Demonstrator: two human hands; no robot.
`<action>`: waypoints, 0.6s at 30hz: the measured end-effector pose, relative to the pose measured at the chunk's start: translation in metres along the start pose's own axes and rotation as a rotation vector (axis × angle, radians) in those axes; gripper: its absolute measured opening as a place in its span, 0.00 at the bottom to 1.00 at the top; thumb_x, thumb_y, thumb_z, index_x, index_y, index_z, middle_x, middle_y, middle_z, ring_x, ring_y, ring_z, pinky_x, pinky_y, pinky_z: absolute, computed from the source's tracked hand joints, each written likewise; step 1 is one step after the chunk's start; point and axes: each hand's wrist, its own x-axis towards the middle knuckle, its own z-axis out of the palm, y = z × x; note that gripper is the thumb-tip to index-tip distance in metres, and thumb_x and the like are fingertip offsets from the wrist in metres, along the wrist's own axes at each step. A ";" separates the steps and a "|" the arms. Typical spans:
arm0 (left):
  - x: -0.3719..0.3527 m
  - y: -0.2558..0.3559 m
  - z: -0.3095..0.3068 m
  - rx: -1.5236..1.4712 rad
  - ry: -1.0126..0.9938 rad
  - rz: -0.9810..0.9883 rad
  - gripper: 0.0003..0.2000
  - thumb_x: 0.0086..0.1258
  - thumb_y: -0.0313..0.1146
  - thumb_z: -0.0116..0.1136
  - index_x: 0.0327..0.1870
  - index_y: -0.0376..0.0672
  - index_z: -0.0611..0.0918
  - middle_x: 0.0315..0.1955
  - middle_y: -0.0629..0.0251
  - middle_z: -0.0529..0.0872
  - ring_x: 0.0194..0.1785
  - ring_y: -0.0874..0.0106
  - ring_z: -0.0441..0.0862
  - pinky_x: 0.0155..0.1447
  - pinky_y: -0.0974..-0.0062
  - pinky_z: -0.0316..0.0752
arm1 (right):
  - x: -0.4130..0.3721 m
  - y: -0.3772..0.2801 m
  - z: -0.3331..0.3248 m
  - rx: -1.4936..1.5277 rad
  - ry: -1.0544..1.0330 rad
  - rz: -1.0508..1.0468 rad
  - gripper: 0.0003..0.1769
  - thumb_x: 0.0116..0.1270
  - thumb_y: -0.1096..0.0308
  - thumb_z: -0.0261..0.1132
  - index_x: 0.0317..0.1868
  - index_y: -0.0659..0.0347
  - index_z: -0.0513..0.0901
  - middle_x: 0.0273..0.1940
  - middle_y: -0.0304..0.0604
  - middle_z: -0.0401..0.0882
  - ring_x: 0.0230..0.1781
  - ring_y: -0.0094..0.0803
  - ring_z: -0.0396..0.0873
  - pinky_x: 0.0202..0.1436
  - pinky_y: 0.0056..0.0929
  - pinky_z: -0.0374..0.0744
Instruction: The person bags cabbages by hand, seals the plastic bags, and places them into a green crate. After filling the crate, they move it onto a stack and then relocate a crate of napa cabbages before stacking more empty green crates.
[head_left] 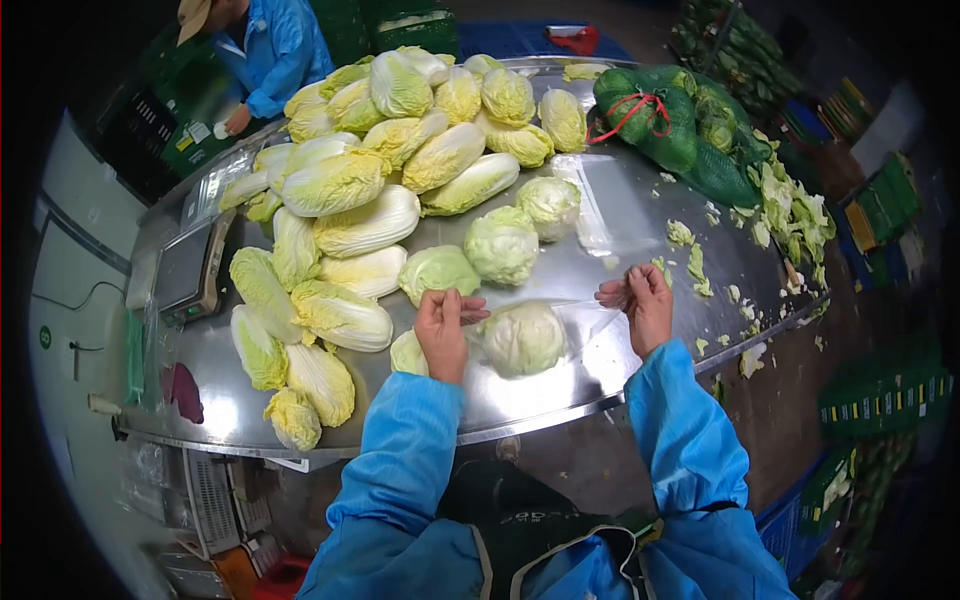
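A round pale cabbage [523, 339] sits near the table's front edge, with clear plastic film [590, 318] over and beside it. My left hand [445, 330] is just left of this cabbage, thumb and fingers pinched on the film's edge. To the right of it, my right hand [640, 305] pinches the other side of the film. Behind are more round cabbages: a cut-looking green one [438, 272], a leafy one [502, 245] and one farther back [548, 207]. Another [409, 353] is partly hidden by my left hand.
Napa cabbages [335, 183] are piled on the left and back of the metal table [500, 405]. A scale [190, 268] stands left. Clear sheets [600, 205], a green net bag [650, 120] and leaf scraps [790, 215] lie right. A person [275, 55] works at the back left.
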 end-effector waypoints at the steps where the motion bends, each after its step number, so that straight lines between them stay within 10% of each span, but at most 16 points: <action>1: 0.000 0.003 0.002 0.039 -0.013 0.000 0.08 0.72 0.34 0.45 0.34 0.39 0.68 0.27 0.55 0.82 0.25 0.70 0.80 0.33 0.76 0.76 | 0.001 -0.002 0.000 -0.034 0.040 0.014 0.08 0.70 0.65 0.51 0.36 0.60 0.67 0.28 0.51 0.79 0.25 0.35 0.80 0.31 0.29 0.79; 18: -0.133 -0.049 -0.051 0.095 0.100 -0.409 0.08 0.72 0.32 0.45 0.33 0.39 0.69 0.24 0.61 0.79 0.27 0.73 0.81 0.33 0.77 0.77 | -0.076 0.082 -0.039 -0.406 0.226 0.325 0.10 0.70 0.65 0.50 0.30 0.59 0.68 0.13 0.39 0.69 0.09 0.22 0.66 0.12 0.23 0.63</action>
